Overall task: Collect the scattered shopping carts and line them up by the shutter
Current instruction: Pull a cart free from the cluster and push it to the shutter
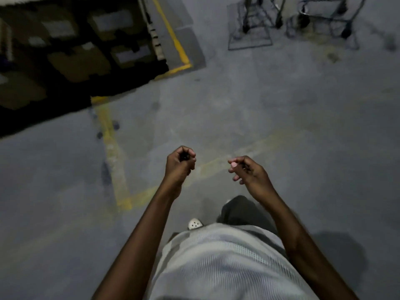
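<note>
Fingers (190, 158) of the left hand (179, 166) curled in a fist; right hand (249, 172) loosely curled, holding nothing; two blurred shopping carts (324, 17) stood ahead, long axes seemingly pointing away.

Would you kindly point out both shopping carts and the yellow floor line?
Left shopping cart (245, 29): head view, on a wheel.
Right shopping cart (324, 18): head view, on its base rail.
Yellow floor line (179, 47): head view, on the bright stretch near its corner.
</note>
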The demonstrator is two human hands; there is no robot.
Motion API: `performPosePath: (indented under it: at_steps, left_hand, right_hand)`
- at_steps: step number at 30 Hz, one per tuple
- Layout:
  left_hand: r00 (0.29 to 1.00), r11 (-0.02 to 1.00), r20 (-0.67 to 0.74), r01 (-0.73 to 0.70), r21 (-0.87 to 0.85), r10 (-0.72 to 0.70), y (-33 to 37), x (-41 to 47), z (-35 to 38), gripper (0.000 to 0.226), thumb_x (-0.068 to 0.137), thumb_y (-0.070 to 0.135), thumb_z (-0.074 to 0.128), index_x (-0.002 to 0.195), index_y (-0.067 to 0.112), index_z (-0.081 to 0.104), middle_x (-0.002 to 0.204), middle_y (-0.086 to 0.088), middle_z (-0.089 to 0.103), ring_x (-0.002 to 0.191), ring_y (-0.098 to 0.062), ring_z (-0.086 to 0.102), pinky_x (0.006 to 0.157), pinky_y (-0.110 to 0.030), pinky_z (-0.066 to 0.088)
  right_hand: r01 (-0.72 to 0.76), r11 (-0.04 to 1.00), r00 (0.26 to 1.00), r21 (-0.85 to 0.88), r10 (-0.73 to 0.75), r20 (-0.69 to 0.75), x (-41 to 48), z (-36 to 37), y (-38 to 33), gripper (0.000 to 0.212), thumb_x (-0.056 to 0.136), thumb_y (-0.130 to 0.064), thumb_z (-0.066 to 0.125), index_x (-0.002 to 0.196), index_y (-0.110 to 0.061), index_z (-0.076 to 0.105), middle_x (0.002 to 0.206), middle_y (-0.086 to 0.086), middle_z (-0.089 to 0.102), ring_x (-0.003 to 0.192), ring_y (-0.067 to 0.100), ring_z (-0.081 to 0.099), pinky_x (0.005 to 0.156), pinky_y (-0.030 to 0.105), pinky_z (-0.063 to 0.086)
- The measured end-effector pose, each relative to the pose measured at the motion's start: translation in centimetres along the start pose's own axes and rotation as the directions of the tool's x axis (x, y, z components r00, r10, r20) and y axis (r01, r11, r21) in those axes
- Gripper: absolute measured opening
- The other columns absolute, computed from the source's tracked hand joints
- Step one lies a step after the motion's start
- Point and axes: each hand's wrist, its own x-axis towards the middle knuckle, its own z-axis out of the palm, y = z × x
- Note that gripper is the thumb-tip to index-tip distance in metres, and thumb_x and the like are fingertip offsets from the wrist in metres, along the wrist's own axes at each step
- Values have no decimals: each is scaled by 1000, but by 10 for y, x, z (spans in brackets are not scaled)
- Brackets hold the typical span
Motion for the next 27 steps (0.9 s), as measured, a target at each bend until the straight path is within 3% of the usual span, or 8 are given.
performPosePath:
  at_steps: [7, 11, 16, 20, 24, 27]
  left_hand:
    - [996, 994, 21, 89, -60, -87, 51, 174, 60, 33, 81, -24, 46, 80, 7, 57, 62, 2, 53, 50, -10, 45, 48, -24, 33]
    - [994, 991, 25, 112, -68, -111, 98, 284, 102, 32, 79, -24, 47, 81, 7, 57, 66, -1, 54, 52, -12, 44, 49, -25, 33]
    - [999, 994, 33, 39, -99, -36, 182, 411, 141, 30, 81, -22, 50, 80, 8, 57, 67, -1, 56, 55, -10, 50, 50, -25, 37]
    - [998, 989, 17, 61, -134, -60, 224, 506, 161, 25, 86, -17, 53, 82, 6, 58, 67, -3, 56, 58, -15, 50, 50, -27, 40]
    - [987, 980, 21, 158, -123, -157, 253, 618, 189, 27, 86, -16, 52, 79, 9, 59, 64, -3, 56, 57, -18, 46, 45, -21, 37]
    - [986, 983, 74, 158, -96, -151, 288, 715, 212, 27, 86, -15, 52, 78, 10, 58, 69, -9, 54, 56, -17, 45, 44, -22, 36]
  right_hand:
    - [-65, 997, 987, 46, 71, -142, 186, -42, -23, 15, 104, -14, 59, 113, -8, 69, 95, 10, 73, 64, 1, 62, 60, 13, 46]
    - [-33, 999, 987, 31, 38, -153, 316, -91, -72, 12, 104, -23, 60, 110, -20, 69, 93, 0, 73, 68, 1, 63, 63, 17, 47]
    - [48, 997, 966, 67, -30, -256, 458, -149, -147, 10, 104, -20, 61, 108, -16, 70, 91, 3, 71, 68, -3, 62, 61, 12, 46]
    - [29, 994, 968, 102, -3, -249, 549, -168, -176, 9, 103, -22, 63, 106, -18, 70, 87, 0, 72, 68, 7, 60, 63, 18, 46]
    - [-29, 995, 968, 92, 51, -245, 644, -178, -184, 8, 103, -24, 63, 104, -25, 71, 87, -2, 74, 67, 9, 62, 65, 29, 44]
    - [-50, 995, 958, 88, 73, -276, 735, -191, -201, 9, 103, -25, 63, 105, -26, 72, 87, -3, 75, 68, 10, 62, 66, 29, 44]
